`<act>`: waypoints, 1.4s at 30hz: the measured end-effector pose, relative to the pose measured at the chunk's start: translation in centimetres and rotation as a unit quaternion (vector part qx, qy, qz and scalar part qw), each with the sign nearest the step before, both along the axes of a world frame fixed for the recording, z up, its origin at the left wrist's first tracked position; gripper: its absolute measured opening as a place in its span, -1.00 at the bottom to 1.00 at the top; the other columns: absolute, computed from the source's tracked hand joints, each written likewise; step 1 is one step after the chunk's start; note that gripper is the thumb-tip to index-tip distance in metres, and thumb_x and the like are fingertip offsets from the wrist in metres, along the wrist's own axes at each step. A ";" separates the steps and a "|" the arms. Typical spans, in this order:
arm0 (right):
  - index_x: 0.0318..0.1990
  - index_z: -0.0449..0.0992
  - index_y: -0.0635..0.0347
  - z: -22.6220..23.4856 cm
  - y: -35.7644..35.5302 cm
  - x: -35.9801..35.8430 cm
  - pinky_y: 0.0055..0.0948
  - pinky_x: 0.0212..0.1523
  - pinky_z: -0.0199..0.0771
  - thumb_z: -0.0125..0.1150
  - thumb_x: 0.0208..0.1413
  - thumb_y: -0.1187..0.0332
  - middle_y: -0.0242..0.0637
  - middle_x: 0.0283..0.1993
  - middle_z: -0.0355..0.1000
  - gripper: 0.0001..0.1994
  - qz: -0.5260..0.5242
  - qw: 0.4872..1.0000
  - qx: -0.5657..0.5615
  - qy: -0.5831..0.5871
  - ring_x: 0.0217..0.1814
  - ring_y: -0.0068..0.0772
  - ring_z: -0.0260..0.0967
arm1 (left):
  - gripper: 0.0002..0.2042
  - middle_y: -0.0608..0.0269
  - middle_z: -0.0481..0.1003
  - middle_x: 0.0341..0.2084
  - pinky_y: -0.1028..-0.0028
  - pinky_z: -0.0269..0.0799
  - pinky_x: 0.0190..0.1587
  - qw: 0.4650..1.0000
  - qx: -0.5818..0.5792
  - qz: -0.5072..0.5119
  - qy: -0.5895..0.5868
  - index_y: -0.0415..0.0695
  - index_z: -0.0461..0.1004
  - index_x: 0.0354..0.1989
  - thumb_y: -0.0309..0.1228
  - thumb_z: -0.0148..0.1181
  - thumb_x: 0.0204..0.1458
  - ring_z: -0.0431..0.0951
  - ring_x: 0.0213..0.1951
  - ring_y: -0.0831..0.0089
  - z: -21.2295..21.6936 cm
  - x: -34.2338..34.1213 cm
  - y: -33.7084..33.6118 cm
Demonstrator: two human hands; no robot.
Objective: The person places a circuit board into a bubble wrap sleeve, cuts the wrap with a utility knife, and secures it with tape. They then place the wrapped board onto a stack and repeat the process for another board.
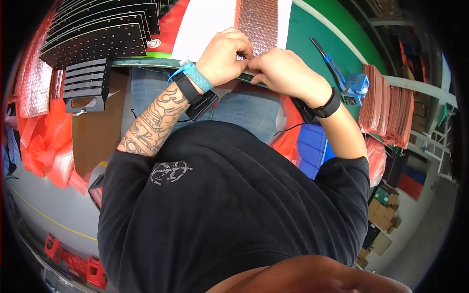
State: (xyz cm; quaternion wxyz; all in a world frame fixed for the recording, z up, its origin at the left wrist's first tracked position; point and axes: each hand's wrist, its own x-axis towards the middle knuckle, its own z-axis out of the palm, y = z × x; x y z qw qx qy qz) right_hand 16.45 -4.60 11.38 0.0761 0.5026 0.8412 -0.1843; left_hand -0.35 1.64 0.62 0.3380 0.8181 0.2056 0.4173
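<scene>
A pinkish-red bubble-wrap bag [259,27] lies lengthwise at the table's front edge, partly over a white sheet [205,24]. At its near end, my left hand [225,56] is closed in a pinch, thumb and forefinger together at the bag's edge. Right beside it, my right hand [283,71] has its fingers curled and pinched on the same end. The fingertips of both hands nearly meet there. What lies exactly between them is mostly hidden by the fingers.
Black perforated panels [97,46] stand in a row at the left, above a black slotted rack [87,83]. On the green table [305,36] at the right lie a blue utility knife [332,66] and a blue packet [356,87]. Stacked bubble-wrap bags [373,100] stand beyond.
</scene>
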 end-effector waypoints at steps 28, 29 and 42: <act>-0.36 0.71 0.19 2.0 7.1 -2.1 -0.15 -0.34 0.57 0.29 -0.24 0.54 0.01 -0.39 0.59 -0.79 -0.006 0.988 -0.081 -0.129 -0.29 0.01 0.61 | -0.81 0.18 0.50 -0.42 0.29 0.44 -0.14 0.999 0.030 0.010 -0.008 -0.20 0.49 -0.49 -0.52 0.43 -0.23 0.46 -0.24 0.12 0.9 -0.1 -0.8; -0.36 0.71 0.19 1.9 7.4 -1.7 -0.15 -0.34 0.57 0.29 -0.24 0.54 0.01 -0.39 0.59 -0.79 -0.005 0.988 -0.080 -0.130 -0.29 0.01 0.61 | -0.79 0.18 0.50 -0.41 0.27 0.42 -0.14 0.999 0.034 0.023 0.001 -0.19 0.47 -0.50 -0.51 0.45 -0.24 0.44 -0.23 0.11 1.1 0.2 -1.1; -0.35 0.66 0.36 -0.5 10.3 1.6 -0.35 -0.41 0.53 0.34 0.00 0.42 -0.08 -0.50 0.55 -0.85 -0.156 0.985 -0.067 -0.015 -0.46 -0.31 0.53 | -0.75 0.12 0.47 -0.57 0.20 0.43 -0.22 0.989 -0.019 0.110 0.100 -0.19 0.45 -0.64 -0.41 0.45 -0.17 0.47 -0.32 0.04 1.4 2.2 -0.9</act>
